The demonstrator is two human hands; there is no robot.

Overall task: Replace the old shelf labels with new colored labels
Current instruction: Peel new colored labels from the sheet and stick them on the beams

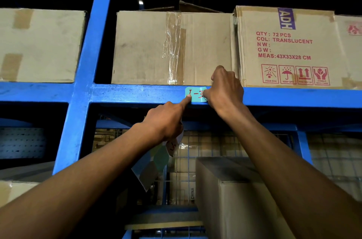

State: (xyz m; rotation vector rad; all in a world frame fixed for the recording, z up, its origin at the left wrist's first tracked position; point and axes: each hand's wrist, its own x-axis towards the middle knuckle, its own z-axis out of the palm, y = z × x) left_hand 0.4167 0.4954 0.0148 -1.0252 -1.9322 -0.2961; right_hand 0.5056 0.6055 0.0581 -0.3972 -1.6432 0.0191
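Observation:
A turquoise label [195,94] with red handwriting lies flat on the front of the blue shelf beam [137,94]. My left hand [166,121] points its index finger onto the label's lower left corner, while its other fingers clasp a sheet of colored labels [154,162] and a white old label [173,145] that hang below. My right hand [225,90] presses its thumb on the label's right edge, covering part of the writing, with its curled fingers against the box above.
Cardboard boxes [172,49] [290,47] stand on the shelf above the beam, another [39,45] in the left bay. A blue upright [84,62] divides the bays. Below, a large carton [235,195] sits before wire mesh [333,156].

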